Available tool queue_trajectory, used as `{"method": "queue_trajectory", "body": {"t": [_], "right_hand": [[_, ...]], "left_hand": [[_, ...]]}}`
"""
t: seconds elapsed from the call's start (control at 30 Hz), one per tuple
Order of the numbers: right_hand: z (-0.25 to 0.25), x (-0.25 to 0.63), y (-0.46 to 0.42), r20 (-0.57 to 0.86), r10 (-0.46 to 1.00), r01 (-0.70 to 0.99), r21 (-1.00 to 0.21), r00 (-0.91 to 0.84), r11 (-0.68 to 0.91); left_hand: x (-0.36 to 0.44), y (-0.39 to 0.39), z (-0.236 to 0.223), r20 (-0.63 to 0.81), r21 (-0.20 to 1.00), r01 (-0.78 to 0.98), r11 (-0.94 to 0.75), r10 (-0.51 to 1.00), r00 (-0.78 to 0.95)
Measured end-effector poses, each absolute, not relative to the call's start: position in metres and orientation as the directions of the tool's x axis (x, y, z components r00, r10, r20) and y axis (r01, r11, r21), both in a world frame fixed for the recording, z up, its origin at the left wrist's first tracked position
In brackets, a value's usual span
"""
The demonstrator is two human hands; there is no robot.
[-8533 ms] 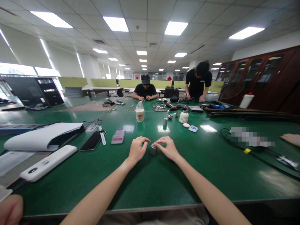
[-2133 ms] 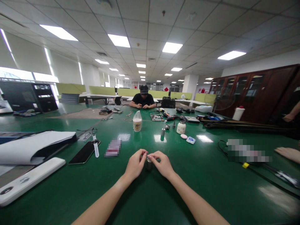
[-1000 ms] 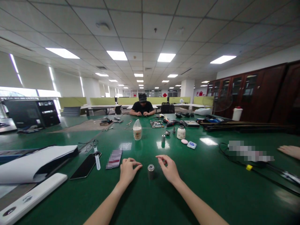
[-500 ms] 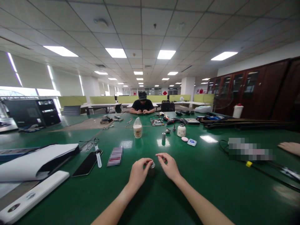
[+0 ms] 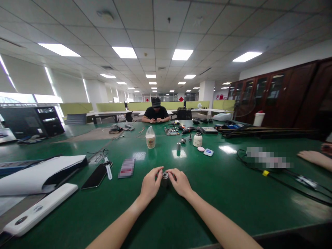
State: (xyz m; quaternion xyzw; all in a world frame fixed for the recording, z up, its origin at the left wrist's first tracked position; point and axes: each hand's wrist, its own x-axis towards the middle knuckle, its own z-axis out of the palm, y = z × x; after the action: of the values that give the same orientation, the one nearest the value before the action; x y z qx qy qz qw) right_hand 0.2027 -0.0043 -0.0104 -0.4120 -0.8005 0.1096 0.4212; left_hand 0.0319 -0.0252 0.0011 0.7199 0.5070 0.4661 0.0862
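Our fingers are curling, thumbs apart from forefingers, left hand (image 5: pixel 149 184) and right hand (image 5: pixel 182 183) flanking the upright metal cylinder (image 5: pixel 165 181) at lower centre; whether they're gripping, or its top is fully seated, we're not managing to tell.

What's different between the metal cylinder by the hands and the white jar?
The metal cylinder is grey; the white jar is bigger and patterned. The cylinder sits between the left hand and right hand, while the jar stands farther off, untouched. Both stand upright on the green table.
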Motion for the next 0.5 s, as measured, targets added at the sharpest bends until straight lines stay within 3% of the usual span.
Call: {"method": "queue_trajectory", "body": {"t": [0.23, 0.5], "right_hand": [[-0.0068, 0.2028, -0.0095, 0.607, 0.721, 0.572, -0.478, -0.334, 0.667], [-0.004, 0.1996, -0.0074, 0.621, 0.715, 0.517, -0.518, -0.321, 0.682]], "left_hand": [[0.031, -0.0245, -0.0021, 0.565, 0.65, 0.622, -0.437, 0.825, -0.011], [0.0273, -0.0224, 0.0041, 0.577, 0.669, 0.601, -0.437, 0.815, -0.049]]}}
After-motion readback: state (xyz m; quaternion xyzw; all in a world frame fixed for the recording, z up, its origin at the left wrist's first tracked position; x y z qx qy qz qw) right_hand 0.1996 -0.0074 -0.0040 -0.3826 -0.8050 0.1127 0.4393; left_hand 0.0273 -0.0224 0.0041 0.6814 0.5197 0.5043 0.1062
